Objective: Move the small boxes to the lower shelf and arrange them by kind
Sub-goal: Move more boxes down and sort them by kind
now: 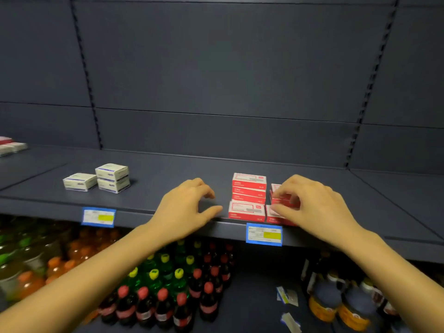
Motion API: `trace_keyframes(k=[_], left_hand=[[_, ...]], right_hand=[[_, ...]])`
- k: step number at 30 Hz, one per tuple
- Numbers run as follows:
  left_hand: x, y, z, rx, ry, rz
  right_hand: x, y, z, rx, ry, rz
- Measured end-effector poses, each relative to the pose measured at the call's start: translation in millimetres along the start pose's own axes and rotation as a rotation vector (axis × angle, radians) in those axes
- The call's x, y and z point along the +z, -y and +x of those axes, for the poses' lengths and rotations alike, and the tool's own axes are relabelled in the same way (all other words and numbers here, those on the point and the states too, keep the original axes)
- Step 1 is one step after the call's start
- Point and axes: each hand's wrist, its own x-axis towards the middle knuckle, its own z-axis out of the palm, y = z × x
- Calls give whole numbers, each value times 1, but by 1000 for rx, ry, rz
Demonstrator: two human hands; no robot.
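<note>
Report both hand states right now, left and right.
Left hand: open, fingers loosely curled, holding nothing, over the shelf edge.
Right hand: closed, pinching a red box.

dark shelf, white boxes, red boxes (stacked)

2 forearms reach in from below, palms down. Left hand: fingers loosely curled, thumb out, holding nothing. Right hand: thumb and fingertips pinching a red box; fingertips are motion-blurred.
</note>
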Motion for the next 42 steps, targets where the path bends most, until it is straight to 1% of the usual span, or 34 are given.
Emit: trace_keyframes(k=[5, 10, 16, 24, 30, 35, 38, 42], left_hand=[[-39, 43, -25, -148, -29, 106], [-80, 97, -61, -317, -28, 221], [-130, 173, -108, -412, -33, 321], [-203, 284, -165, -488, 0, 424], [-251, 359, -195, -505, 28, 433], [-268, 413, -205, -542, 4, 426], [-267, 442, -203, -557, -32, 396], [-260, 489, -194, -560, -18, 357]], right_hand=[[5, 52, 32, -167, -17, 90], [23, 124, 63, -344, 14, 163], [50, 217, 101, -487, 65, 203], [97, 366, 156, -565, 93, 291], [129, 462, 196, -557, 166, 323], [152, 522, 230, -560, 208, 310], [163, 548, 251, -561, 217, 296], [182, 579, 289, -560, 211, 268]])
